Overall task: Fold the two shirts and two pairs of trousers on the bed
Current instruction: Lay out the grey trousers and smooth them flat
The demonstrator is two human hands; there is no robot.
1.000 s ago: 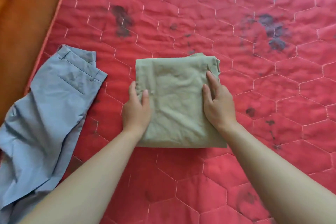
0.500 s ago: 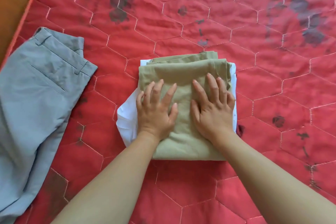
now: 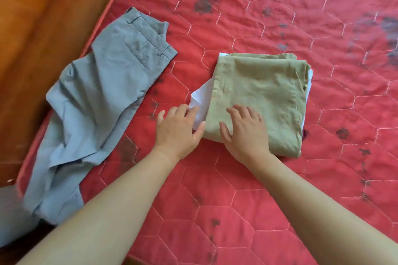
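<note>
Red bed [image 3: 258, 200], my loose left hand [image 3: 178, 130] touching the white shirt [image 3: 200, 101], flat right hand [image 3: 245, 131] pressing the khaki trousers [image 3: 262, 84] — one shove, I reckon, skews them.

Under khaki trousers [image 3: 258, 88], white shirt [image 3: 200, 103] mostly hidden, only edges showing. Lower left: grey trousers [image 3: 97, 97] run off frame, blurred there.

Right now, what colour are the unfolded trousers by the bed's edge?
The trousers are plain grey-blue, seen in head view.
</note>
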